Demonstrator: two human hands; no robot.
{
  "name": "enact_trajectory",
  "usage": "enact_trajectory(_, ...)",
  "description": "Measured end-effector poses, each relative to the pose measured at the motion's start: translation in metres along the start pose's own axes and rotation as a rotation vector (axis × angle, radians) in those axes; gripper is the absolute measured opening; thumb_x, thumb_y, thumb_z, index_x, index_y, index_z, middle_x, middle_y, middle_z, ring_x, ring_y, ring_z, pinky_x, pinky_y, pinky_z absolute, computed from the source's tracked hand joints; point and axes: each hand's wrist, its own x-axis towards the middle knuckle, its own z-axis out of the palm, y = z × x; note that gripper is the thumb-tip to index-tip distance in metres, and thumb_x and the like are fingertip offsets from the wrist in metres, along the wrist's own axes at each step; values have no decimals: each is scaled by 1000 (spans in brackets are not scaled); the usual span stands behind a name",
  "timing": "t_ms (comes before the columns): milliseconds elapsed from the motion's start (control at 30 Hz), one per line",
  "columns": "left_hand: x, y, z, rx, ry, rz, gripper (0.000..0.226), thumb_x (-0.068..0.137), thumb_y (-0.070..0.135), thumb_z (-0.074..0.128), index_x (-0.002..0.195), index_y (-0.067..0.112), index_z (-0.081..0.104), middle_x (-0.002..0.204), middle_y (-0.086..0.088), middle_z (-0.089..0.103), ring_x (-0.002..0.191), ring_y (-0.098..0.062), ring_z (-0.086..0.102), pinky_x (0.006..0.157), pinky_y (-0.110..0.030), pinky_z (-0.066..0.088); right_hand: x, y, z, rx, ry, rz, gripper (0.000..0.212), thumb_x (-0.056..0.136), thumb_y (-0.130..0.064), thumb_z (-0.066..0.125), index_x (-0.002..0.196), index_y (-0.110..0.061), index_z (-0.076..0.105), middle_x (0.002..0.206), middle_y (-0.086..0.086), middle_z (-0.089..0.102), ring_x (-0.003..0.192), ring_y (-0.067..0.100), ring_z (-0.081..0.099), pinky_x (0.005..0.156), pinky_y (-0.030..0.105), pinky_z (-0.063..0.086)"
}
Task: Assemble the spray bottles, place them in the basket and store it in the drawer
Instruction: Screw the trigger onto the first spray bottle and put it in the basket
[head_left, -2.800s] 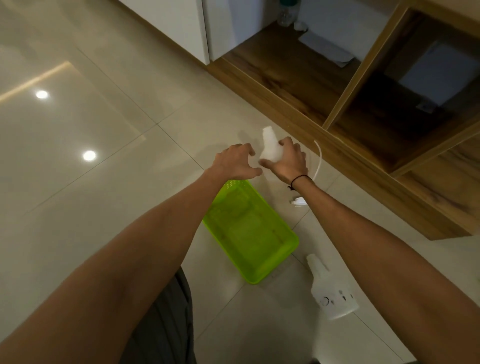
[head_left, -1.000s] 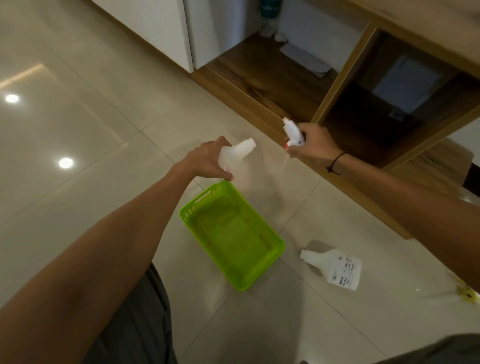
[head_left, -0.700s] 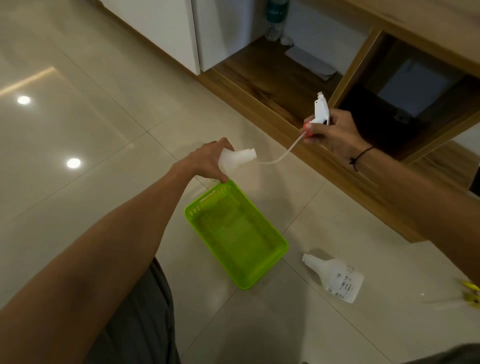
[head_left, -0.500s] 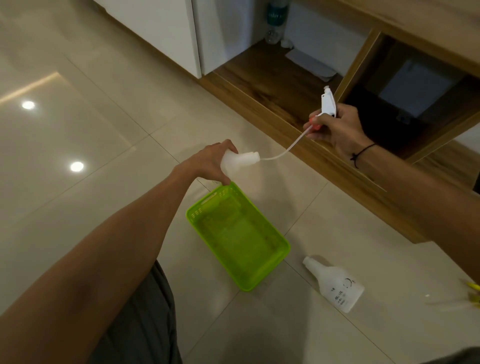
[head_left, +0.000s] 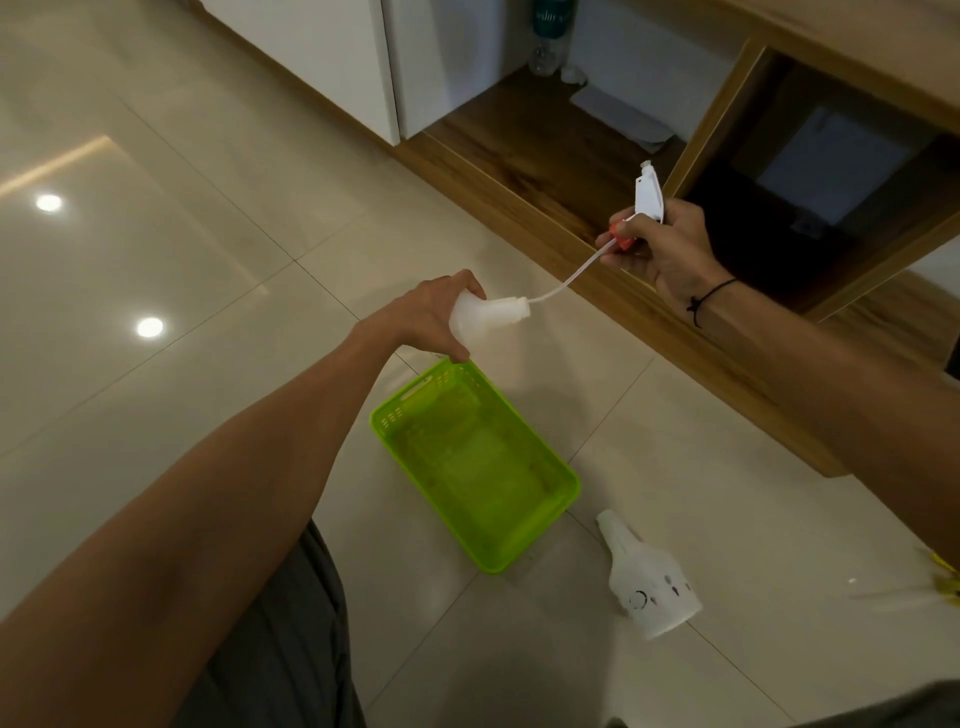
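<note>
Two bottles are in play, and neither is assembled yet. My left hand, at centre frame, is wrapped around the body of one bottle, tipped on its side with the neck pointing right. My right hand, in the upper right, is closed on the spray head, and its thin tube curves down and left so that its tip sits at or just inside the bottle's mouth; I cannot tell how far in it has gone. My hands are well apart, joined only by that tube. Below them, at middle frame, the green basket lies on the floor with nothing in it. A second bottle, without a head, lies on its side just to the right of the basket in the lower right. At the far right edge there is a blurred yellow thing, which I take to be the other spray head, though it is too smeared to be sure. I judge this to be the first fitting step: feeding the tube in. Next, my right hand needs to come toward my left along the line of the neck, so the tube slides in without kinking, then seat the collar and twist it tight.
</note>
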Motion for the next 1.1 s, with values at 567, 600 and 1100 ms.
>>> enact_trajectory(567,-3,-18,-1,-19,15,-67,85,61,17,93,134,25,50,127,-6,59,110,-28,58,88,-41,56,7,3,-9,-48,119,-4,25,89,-15,65,112,-4,62,90,15,70,77,20,72,66,28,60)
enact_trajectory(600,-3,-18,-1,-18,12,-66,85,61,17,92,134,25,50,127,-6,59,110,-28,58,87,-40,55,7,4,-9,-50,120,-2,25,89,-15,65,112,-5,61,91,15,70,78,21,72,67,28,60)
enact_trajectory(1100,2,-11,3,-52,2,-3,84,59,16,92,132,28,50,125,-4,59,107,-27,58,79,-35,51,9,17,7,88,22,29,14,94,-3,64,106,4,64,86,12,70,86,25,72,76,36,64)
